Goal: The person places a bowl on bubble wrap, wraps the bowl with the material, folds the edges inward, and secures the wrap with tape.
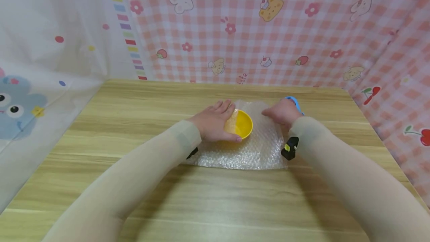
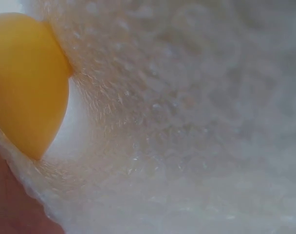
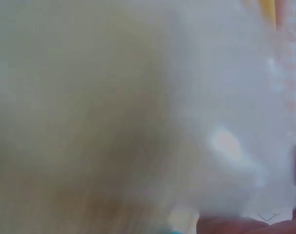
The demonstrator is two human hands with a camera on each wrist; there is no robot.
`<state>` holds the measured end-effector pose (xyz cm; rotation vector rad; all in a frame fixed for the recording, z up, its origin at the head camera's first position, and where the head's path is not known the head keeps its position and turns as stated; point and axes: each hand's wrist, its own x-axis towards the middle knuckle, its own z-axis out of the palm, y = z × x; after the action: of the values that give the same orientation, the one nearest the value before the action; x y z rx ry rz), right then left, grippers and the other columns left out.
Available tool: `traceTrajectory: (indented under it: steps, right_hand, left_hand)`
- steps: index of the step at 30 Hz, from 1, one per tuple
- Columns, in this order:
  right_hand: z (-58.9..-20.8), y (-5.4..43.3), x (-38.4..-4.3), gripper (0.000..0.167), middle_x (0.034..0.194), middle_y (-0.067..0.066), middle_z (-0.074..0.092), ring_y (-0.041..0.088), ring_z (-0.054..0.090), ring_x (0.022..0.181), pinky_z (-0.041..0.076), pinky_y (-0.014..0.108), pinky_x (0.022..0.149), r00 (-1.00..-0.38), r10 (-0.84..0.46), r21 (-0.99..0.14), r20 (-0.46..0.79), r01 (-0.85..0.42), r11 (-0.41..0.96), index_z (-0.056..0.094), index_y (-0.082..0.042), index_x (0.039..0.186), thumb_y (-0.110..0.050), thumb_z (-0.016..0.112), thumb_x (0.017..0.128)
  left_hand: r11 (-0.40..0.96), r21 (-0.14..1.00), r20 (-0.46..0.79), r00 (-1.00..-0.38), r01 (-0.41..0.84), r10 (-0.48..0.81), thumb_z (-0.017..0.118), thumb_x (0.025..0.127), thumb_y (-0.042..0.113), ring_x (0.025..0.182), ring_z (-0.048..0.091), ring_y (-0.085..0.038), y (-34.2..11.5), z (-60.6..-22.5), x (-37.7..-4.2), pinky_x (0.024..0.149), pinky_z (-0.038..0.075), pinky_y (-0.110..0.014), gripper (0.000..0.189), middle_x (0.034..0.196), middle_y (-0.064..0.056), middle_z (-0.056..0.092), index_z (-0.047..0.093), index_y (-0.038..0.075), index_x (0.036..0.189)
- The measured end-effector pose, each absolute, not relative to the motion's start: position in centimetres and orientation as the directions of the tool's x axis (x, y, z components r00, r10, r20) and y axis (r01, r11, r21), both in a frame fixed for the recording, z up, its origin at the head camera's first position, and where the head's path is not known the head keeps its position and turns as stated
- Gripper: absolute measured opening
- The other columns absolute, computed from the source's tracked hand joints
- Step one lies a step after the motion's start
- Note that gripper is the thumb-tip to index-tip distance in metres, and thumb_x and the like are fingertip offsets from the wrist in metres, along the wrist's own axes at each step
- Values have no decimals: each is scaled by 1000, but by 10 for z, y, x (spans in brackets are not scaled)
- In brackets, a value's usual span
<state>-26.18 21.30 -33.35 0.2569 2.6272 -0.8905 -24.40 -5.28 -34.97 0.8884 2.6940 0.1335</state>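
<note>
A yellow bowl [image 1: 244, 124] rests on a sheet of bubble wrap [image 1: 248, 156] in the head view. My left hand [image 1: 215, 122] lies over the bowl's left side, fingers extended, pressing a flap of the wrap across its rim. The left wrist view has the bowl's yellow side [image 2: 28, 83] close up beside the wrap [image 2: 153, 146]. At the sheet's right side my right hand [image 1: 285, 112], with fingers curled, pinches the wrap's edge. Blurred wrap [image 3: 221, 97] fills much of the right wrist view, fingers [image 3: 235, 225] at its lower right corner.
A blue ring-like object [image 1: 295, 103] lies just behind my right hand, partly hidden by it. The wood-grain table [image 1: 215, 201] stretches around the sheet. Patterned cloth [image 1: 235, 40] hangs along the back and both sides.
</note>
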Motion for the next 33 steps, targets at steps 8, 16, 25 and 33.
traceTrajectory:
  steps: [8,16,25,33]
  right_hand:
    - [-332,215,-255,40,85,1,45,18,48,80,45,25,70,-914,56,-741,-403,361,567,57,3,109,-32,74,97]
    - [-329,219,-252,29,68,-8,40,8,41,56,39,20,54,-864,28,-815,-502,484,318,52,-3,103,-25,72,101]
    - [-328,218,-251,27,101,0,56,9,51,82,49,15,70,-884,-68,-853,-463,423,306,59,1,125,-14,66,103]
    - [-329,205,-242,61,145,20,60,30,54,127,47,42,112,-923,-189,-809,-334,177,561,37,-7,163,-9,58,106]
  left_hand:
    - [800,169,-251,-760,575,599,47,87,90,166,-5,-31,-53,-350,-243,135,6,-46,124,179,-10,-9,-2,13,170]
    - [797,163,-245,-758,582,604,48,89,88,166,-5,-32,-52,-351,-243,135,5,-47,122,179,-11,-8,-1,12,170]
    - [799,171,-247,-760,576,601,48,88,89,166,-6,-32,-53,-349,-244,135,4,-48,123,179,-11,-9,-2,12,170]
    - [805,185,-258,-762,564,594,48,87,90,166,-6,-31,-52,-349,-245,135,5,-47,124,179,-10,-10,-1,13,170]
